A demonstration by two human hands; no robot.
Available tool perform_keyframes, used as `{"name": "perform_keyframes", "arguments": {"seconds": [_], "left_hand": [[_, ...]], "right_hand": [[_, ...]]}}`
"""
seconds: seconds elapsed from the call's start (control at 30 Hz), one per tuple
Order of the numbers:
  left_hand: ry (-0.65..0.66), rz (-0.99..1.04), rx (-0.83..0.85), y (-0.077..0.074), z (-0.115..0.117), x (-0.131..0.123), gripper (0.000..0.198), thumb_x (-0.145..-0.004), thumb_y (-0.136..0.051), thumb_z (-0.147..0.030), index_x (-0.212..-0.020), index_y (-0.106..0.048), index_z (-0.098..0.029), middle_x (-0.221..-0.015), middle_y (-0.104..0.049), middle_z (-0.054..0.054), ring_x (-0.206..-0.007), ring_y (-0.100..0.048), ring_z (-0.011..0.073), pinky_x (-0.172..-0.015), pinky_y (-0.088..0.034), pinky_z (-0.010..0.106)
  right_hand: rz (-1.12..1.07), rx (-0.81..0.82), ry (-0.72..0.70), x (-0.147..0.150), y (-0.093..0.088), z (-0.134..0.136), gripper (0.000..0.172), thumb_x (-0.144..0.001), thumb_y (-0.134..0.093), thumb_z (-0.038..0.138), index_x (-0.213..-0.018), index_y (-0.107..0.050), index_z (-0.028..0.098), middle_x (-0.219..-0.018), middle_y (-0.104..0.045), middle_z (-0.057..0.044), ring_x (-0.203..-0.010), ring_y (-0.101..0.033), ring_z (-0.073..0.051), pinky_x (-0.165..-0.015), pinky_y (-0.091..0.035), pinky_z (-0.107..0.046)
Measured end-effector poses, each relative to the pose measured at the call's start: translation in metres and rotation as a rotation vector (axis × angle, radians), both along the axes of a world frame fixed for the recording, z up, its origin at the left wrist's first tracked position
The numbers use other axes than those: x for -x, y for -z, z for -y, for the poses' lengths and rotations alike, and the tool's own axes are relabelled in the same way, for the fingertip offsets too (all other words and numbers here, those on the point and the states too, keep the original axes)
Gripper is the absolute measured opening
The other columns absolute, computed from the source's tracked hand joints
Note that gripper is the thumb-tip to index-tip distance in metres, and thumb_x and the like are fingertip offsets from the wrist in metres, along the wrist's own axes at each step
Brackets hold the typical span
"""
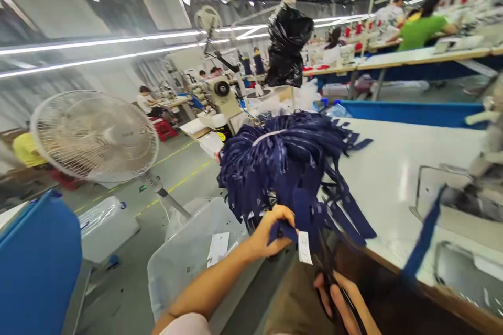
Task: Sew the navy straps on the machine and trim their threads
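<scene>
My left hand (271, 233) is closed round a navy fabric strip (283, 229), and a white label (304, 247) shows at the strip's end. Black-handled scissors (325, 261) are gripped in my right hand (340, 296), their blades pointing up beside the label. Whether the blades touch the strip I cannot tell. Just beyond both hands, a big bundle of navy strips (271, 162) lies at the table's edge, tied with a pale band (269, 137), and many ends hang down.
A white worktable (396, 167) with a sewing machine (487, 152) is on the right; a blue strip (424, 241) trails there. Lower left are a translucent plastic bin (176, 256) and a standing fan (98, 136). A black plastic bag (290, 44) hangs behind the bundle. Other people sit farther off.
</scene>
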State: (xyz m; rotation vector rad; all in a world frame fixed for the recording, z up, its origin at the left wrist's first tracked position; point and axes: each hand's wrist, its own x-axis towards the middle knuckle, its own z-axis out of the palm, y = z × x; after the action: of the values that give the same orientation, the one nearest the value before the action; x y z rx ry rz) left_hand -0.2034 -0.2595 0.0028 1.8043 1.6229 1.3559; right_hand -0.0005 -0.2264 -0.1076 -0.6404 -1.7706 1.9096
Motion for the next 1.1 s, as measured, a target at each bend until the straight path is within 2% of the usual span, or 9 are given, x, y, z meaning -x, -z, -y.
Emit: {"name": "perform_keyframes", "arguments": {"seconds": [0.23,0.37,0.57,0.67,0.73,0.8,0.87,1.0,1.1], "left_hand": [[0.104,-0.258,-0.148,-0.004,-0.004,-0.006,0.007,-0.073,-0.051,-0.018,-0.071,-0.045,-0.02,-0.069,-0.053,0.001,-0.074,-0.051,0.0158,-0.075,-0.038,0.032],[0.189,-0.431,-0.131,-0.01,-0.002,-0.014,0.013,-0.067,-0.047,-0.011,-0.075,-0.045,-0.02,-0.072,-0.055,0.001,-0.078,-0.053,0.0161,-0.079,-0.036,0.034],[0.221,-0.754,0.172,-0.004,0.006,-0.017,0.029,-0.059,-0.05,-0.008,-0.086,-0.049,-0.02,-0.086,-0.059,0.003,-0.088,-0.054,0.0176,-0.097,-0.029,0.04],[0.268,-0.928,0.376,-0.002,0.01,-0.018,0.04,-0.057,-0.066,-0.023,-0.094,-0.051,-0.021,-0.094,-0.06,0.005,-0.102,-0.05,0.0245,-0.103,-0.02,0.048],[0.31,-0.964,0.429,-0.005,0.011,-0.022,0.049,-0.055,-0.071,-0.037,-0.096,-0.052,-0.021,-0.093,-0.06,0.004,-0.099,-0.052,0.0255,-0.1,-0.024,0.048],[0.289,-0.96,0.385,-0.009,0.006,-0.028,0.041,-0.063,-0.067,-0.041,-0.095,-0.053,-0.02,-0.088,-0.061,0.003,-0.088,-0.055,0.0215,-0.091,-0.035,0.04],[0.213,-0.978,0.235,-0.012,-0.003,-0.036,0.022,-0.076,-0.057,-0.034,-0.091,-0.054,-0.017,-0.089,-0.061,0.004,-0.085,-0.055,0.0188,-0.082,-0.039,0.033],[0.159,-1.118,-0.102,-0.005,-0.027,-0.045,0.014,-0.084,-0.046,-0.021,-0.094,-0.054,-0.015,-0.101,-0.06,0.008,-0.102,-0.051,0.0214,-0.089,-0.033,0.036],[0.086,-1.181,-0.179,0.01,-0.04,-0.045,0.018,-0.082,-0.051,-0.023,-0.096,-0.053,-0.014,-0.091,-0.062,0.007,-0.1,-0.052,0.0227,-0.092,-0.028,0.041]], "right_hand": [[-0.064,-0.06,0.021,0.01,-0.017,0.004,0.054,-0.082,-0.034,0.063,-0.079,-0.057,0.014,-0.053,-0.045,0.0,-0.049,-0.043,-0.011,-0.048,-0.034,-0.024],[-0.074,-0.004,0.077,0.008,-0.028,0.002,0.058,-0.077,-0.036,0.069,-0.07,-0.053,0.015,-0.046,-0.039,0.003,-0.039,-0.037,-0.008,-0.04,-0.028,-0.022],[-0.056,0.039,0.204,-0.009,-0.01,0.005,0.057,-0.075,-0.038,0.07,-0.067,-0.051,0.016,-0.044,-0.038,0.004,-0.037,-0.035,-0.008,-0.039,-0.027,-0.022],[-0.061,0.076,0.253,-0.019,0.005,0.009,0.054,-0.076,-0.041,0.068,-0.068,-0.051,0.015,-0.049,-0.041,0.003,-0.042,-0.039,-0.009,-0.042,-0.031,-0.023],[-0.064,0.083,0.27,-0.025,0.013,0.011,0.053,-0.076,-0.042,0.067,-0.068,-0.051,0.016,-0.05,-0.041,0.003,-0.043,-0.04,-0.009,-0.042,-0.031,-0.023],[-0.057,0.081,0.286,-0.031,0.018,0.011,0.05,-0.078,-0.042,0.065,-0.07,-0.051,0.016,-0.051,-0.042,0.003,-0.044,-0.041,-0.009,-0.044,-0.032,-0.023],[-0.046,0.072,0.302,-0.035,0.021,0.012,0.048,-0.08,-0.041,0.062,-0.074,-0.052,0.016,-0.053,-0.043,0.002,-0.046,-0.042,-0.01,-0.045,-0.033,-0.023],[-0.072,0.054,0.306,-0.038,0.024,0.013,0.047,-0.08,-0.042,0.062,-0.076,-0.054,0.016,-0.054,-0.043,0.002,-0.047,-0.042,-0.01,-0.046,-0.033,-0.024],[-0.083,0.039,0.297,-0.039,0.027,0.014,0.05,-0.078,-0.043,0.064,-0.074,-0.055,0.015,-0.051,-0.042,0.002,-0.045,-0.041,-0.01,-0.045,-0.033,-0.024]]}}
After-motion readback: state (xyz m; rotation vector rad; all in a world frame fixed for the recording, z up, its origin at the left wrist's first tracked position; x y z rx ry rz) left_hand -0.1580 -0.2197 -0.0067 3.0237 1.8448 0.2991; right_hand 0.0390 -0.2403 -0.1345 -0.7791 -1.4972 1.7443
